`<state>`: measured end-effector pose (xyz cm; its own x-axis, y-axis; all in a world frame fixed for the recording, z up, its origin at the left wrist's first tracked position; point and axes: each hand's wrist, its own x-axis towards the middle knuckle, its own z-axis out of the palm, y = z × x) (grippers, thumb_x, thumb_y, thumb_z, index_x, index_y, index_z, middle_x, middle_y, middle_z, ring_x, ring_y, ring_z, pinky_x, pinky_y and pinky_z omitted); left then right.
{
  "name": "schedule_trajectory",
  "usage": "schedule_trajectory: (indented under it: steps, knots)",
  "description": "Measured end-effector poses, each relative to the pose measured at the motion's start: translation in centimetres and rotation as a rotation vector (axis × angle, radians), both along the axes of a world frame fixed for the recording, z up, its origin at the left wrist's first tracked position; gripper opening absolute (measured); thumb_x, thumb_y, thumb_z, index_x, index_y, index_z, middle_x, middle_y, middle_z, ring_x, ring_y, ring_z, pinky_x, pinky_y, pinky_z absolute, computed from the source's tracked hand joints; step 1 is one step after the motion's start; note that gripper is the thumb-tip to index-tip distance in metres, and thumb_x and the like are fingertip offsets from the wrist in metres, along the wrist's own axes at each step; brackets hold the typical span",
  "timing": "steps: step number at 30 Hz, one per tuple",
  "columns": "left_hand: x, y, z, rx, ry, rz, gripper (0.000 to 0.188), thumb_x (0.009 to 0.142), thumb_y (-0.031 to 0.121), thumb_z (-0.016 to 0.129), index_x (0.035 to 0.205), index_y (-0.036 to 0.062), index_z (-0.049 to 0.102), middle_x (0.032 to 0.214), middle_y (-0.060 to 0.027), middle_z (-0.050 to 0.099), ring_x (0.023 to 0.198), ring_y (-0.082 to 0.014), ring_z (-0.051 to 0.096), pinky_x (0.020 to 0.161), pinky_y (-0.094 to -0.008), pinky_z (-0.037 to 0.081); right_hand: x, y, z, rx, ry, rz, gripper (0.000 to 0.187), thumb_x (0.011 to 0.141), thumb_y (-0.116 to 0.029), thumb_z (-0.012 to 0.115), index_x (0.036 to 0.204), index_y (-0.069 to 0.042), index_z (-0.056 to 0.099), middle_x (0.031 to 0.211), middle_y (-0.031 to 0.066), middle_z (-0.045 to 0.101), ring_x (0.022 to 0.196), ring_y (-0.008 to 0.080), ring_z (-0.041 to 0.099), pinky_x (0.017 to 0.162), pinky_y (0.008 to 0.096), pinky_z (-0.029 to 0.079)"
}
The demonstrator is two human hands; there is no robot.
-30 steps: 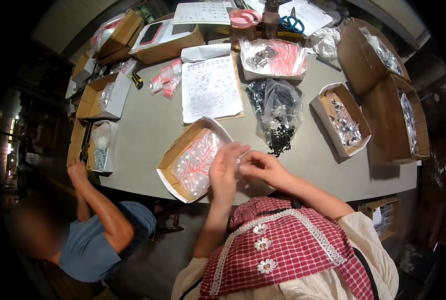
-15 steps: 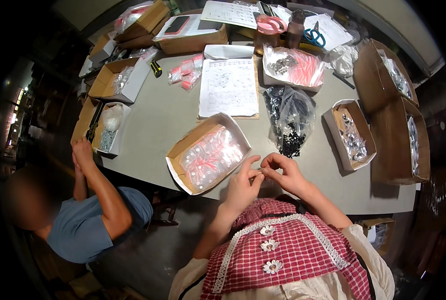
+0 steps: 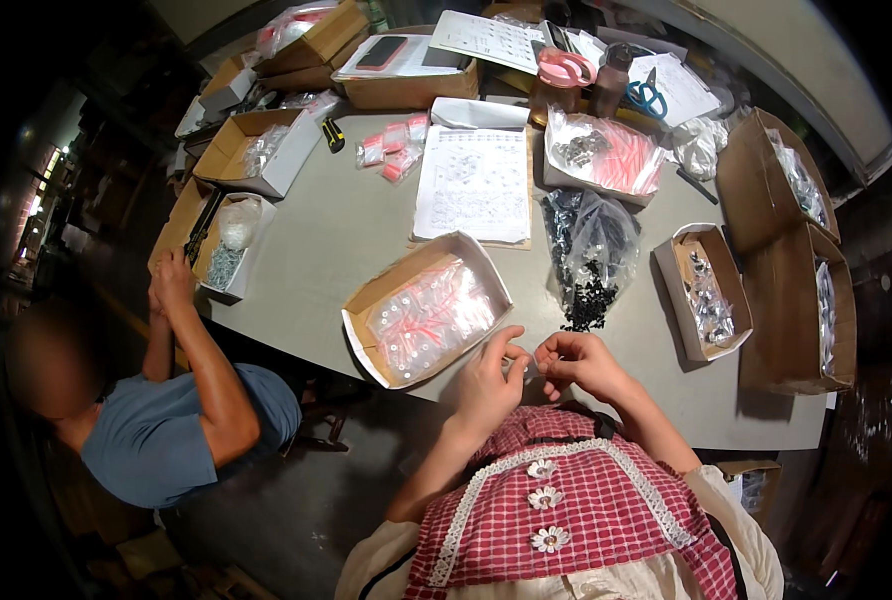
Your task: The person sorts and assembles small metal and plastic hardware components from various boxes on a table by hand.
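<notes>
Light fell brightly on the grey tabletop (image 3: pixel 311 255), while the surroundings sank into dimness, broken at far left by a glaring strip of light (image 3: pixel 50 163). Glints speckled the clear bags (image 3: pixel 431 312), and soft shadow edged the narrow box (image 3: pixel 672 292) on its left. The left hand (image 3: pixel 488 386) and right hand (image 3: pixel 588 367) looked fairly sharp; fine markings on the paper sheet (image 3: pixel 473 190) blurred together. Straight edges bowed toward black corners.

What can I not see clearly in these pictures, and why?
In the head view:
What the left hand and right hand have between them: too small, partly covered by the hands.
Fine marks on the white paper: too small and faint.
Most of the bottom of the open carton: hidden by plastic bags.
Whether the co-worker's hands hold anything: too small to tell.
Part of the low box: hidden by the table.
</notes>
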<state>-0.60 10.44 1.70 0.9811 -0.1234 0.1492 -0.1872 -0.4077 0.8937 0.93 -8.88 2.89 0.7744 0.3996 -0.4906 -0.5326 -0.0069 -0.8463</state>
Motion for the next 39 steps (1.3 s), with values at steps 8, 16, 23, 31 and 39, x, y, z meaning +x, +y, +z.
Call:
schedule_trajectory:
  steps: [8,16,23,31,39]
  knots:
    - [0.1,-0.2,0.0,0.057,-0.137,0.062,0.031,0.084,0.004,0.066,0.115,0.0061,0.061,0.091,-0.0070,0.069,0.088,-0.0291,0.066,0.076,-0.0395,0.052,-0.2,0.1,0.2,0.019,0.008,0.017,0.011,0.093,-0.008,0.063,0.095,0.003,0.061,0.075,0.0061,0.064,0.060,0.0152,0.066,0.052,0.0280,0.056]
    - [0.8,0.5,0.3,0.170,-0.122,0.020,0.020,0.086,0.015,0.069,0.101,0.0022,0.066,0.086,-0.0109,0.069,0.083,-0.0300,0.067,0.074,-0.0375,0.052,-0.5,0.6,0.4,-0.325,-0.310,0.073,0.019,0.091,-0.015,0.069,0.083,0.001,0.065,0.067,-0.0004,0.060,0.059,0.0055,0.050,0.052,0.0246,0.040]
    - [0.9,1.2,0.0,-0.156,0.295,-0.307,0.028,0.098,0.026,0.061,0.093,0.0003,0.069,0.078,-0.0061,0.069,0.071,-0.0116,0.063,0.065,-0.0277,0.049,-0.5,0.7,-0.2,-0.114,-0.305,0.122,0.019,0.088,-0.013,0.071,0.075,-0.001,0.064,0.066,-0.0033,0.058,0.060,0.0035,0.047,0.053,0.0235,0.036]
    - [0.6,1.1,-0.3,-0.332,0.399,-0.286,0.017,0.096,0.014,0.060,0.087,-0.0001,0.063,0.073,-0.0018,0.064,0.069,-0.0072,0.060,0.059,-0.0255,0.045,-0.5,0.6,1.5,0.014,0.005,0.008,0.018,0.089,-0.012,0.065,0.074,-0.002,0.063,0.064,0.0012,0.061,0.047,0.0059,0.049,0.043,0.0216,0.037]
    - [0.4,-0.7,0.2,0.008,-0.025,-0.068,0.013,0.077,0.012,0.071,0.076,0.0036,0.060,0.069,-0.0095,0.061,0.061,-0.0238,0.061,0.058,-0.0350,0.048,-0.2,1.3,0.4,-0.591,-0.730,-0.102,0.018,0.074,-0.010,0.067,0.066,0.001,0.054,0.064,0.0104,0.058,0.054,0.0183,0.056,0.051,0.0314,0.043]
